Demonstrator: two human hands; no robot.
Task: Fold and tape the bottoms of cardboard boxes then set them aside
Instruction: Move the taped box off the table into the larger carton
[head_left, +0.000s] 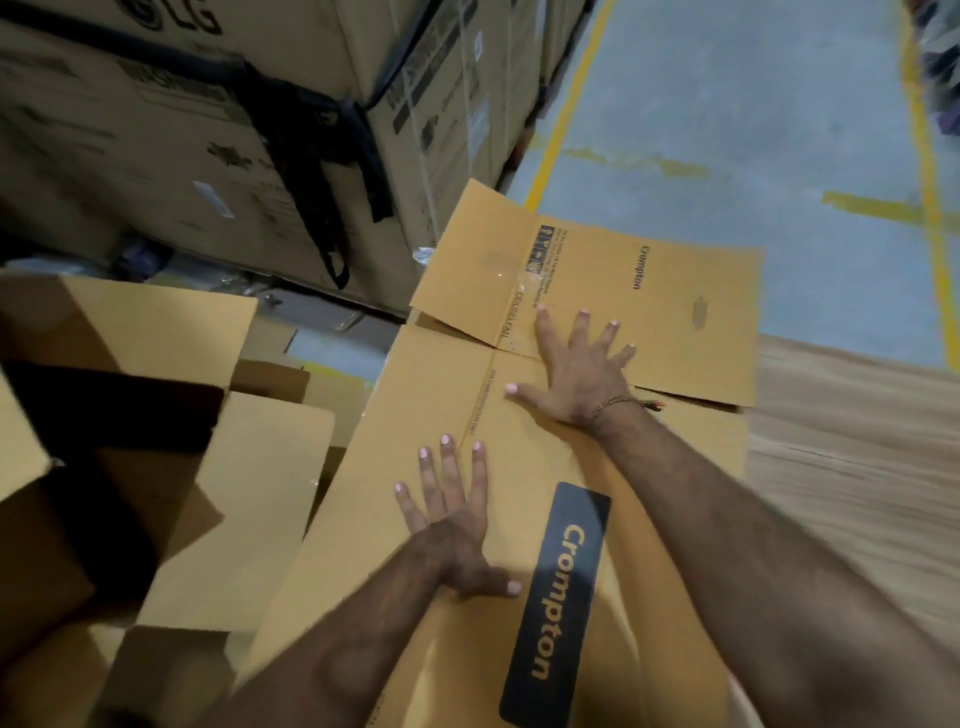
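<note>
Both hands flat on a flattened Crompton cardboard box (519, 467), fingers spread. Left hand (452, 525) grip wide, holding nothing, palm pressing the panel; thumb tip just touches the black Crompton label (558, 597), which runs from beside the thumb down toward the wrist side. Right hand (576, 364) grip also wide, holding nothing, pressing ahead of the left hand and slightly right of it; gold bracelet (615, 402) on that wrist. Right fingertips reach onto the end flap (649, 312), which lies beyond the fingers with small Crompton print and a strip of clear tape (514, 283) off the index-finger side. A fold crease runs under the right palm, across the box.

Left of the left hand: an open box (156, 441) with flaps up, dark inside, close beside the flat box. Beyond both hands, upper left: stacked big cartons (208, 130) with a black strap (311, 130). Beyond the right fingertips: grey floor (753, 104) with yellow lines (571, 98). Right of the right forearm: a stack of flat cardboard (857, 467), edges blurred.
</note>
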